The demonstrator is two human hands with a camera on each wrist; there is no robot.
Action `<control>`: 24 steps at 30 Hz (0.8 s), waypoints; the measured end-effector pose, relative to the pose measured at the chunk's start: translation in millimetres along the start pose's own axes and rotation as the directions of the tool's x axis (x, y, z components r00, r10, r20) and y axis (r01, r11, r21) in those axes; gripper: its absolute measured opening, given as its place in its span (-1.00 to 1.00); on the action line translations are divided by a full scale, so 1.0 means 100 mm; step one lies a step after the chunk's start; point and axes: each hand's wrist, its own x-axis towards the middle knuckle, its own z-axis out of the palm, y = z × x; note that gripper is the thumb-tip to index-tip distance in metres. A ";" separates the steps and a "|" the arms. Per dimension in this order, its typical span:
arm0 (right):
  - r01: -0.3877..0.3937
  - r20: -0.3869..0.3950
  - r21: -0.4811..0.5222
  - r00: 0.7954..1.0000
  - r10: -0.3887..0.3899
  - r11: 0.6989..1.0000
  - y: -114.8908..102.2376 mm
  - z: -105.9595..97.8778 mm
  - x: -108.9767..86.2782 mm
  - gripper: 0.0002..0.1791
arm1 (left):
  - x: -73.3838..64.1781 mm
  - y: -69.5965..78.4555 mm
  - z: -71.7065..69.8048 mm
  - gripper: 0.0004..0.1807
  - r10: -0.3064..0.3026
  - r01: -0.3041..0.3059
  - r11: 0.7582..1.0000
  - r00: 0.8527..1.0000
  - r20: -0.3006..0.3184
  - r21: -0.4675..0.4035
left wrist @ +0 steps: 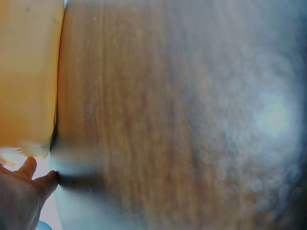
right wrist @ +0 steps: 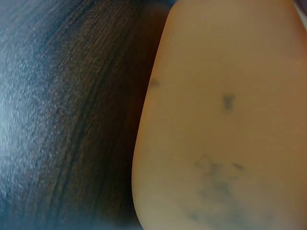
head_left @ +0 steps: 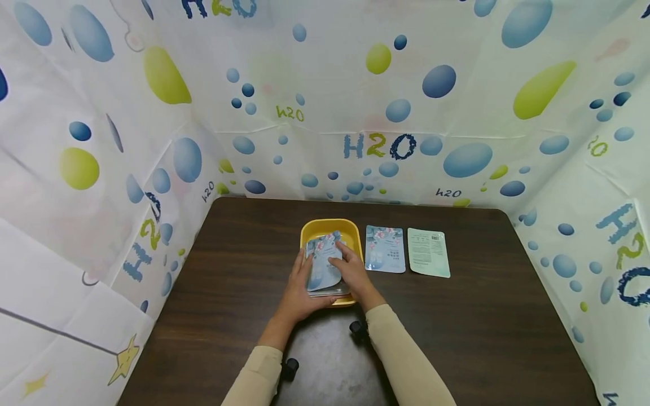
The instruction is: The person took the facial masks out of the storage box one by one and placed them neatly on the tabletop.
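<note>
A yellow tray (head_left: 325, 225) holds a small stack of flat sheet mask packets, the top packet (head_left: 325, 264) blue with pink flowers. My left hand (head_left: 299, 296) grips the stack, its fingers along the left edge and its thumb across the near end. From the right, my right hand (head_left: 355, 276) pinches the top packet by its right side, and the packet's lower right corner curves up off the shiny one beneath. In the left wrist view, fingers of the left hand (left wrist: 29, 184) show just below the tray's yellow side (left wrist: 29, 72).
Right of the tray, a blue floral packet (head_left: 385, 248) and a pale green packet (head_left: 429, 252) with printed text lie side by side on the dark wooden table (head_left: 244, 265). A white sheet with blue and green drops (head_left: 325, 101) hangs around the table.
</note>
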 end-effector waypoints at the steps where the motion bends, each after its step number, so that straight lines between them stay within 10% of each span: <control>1: 0.013 -0.001 0.002 1.000 -0.013 1.000 0.00 0.00 0.00 -0.32 | 0.00 0.00 0.00 0.37 0.000 0.000 1.000 1.000 -0.002 -0.002; 24: 0.107 -0.078 -0.041 0.991 -0.110 0.993 -0.05 0.01 -0.07 -0.36 | 0.01 -0.02 0.01 0.37 -0.009 0.009 1.000 1.000 -0.003 -0.005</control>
